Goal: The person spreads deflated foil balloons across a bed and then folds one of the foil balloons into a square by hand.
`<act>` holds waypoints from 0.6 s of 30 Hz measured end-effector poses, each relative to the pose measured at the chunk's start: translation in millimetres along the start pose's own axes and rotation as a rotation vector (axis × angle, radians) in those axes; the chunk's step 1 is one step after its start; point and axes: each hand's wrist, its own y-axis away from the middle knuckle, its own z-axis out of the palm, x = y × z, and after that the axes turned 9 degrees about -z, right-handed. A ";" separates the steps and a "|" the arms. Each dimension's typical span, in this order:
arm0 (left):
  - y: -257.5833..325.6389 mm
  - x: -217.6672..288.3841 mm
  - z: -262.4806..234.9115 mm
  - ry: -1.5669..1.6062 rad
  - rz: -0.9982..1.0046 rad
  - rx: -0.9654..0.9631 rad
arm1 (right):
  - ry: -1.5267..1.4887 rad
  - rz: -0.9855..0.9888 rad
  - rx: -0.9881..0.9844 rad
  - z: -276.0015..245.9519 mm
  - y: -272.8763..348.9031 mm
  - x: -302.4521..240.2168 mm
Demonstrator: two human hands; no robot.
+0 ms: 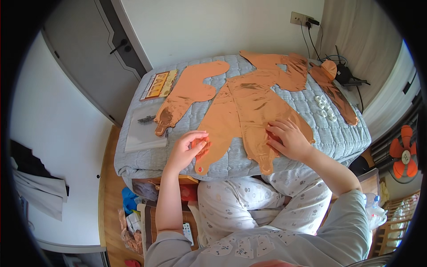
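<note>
A flat, copper-coloured foil balloon lies on the quilted bed in front of me. Its two lower ends reach toward the bed's near edge, the left one with a small tab. Over its left leg is my left hand, fingers curved and thumb apart from them. My right hand rests on the right leg with fingers spread and thumb out. Reddish reflections of both hands show in the shiny foil. A second foil balloon lies to the left, partly crinkled at its near end. Another foil piece lies behind, at the far right.
A narrow foil balloon and several white rings lie on the right of the grey quilt. On the left are a picture-printed package and a clear plastic sheet. An orange fan stands at right, near cables and sockets.
</note>
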 end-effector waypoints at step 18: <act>-0.3 -3.7 0.5 0.046 -0.005 0.062 | -0.010 -0.036 0.080 -15.2 3.6 5.6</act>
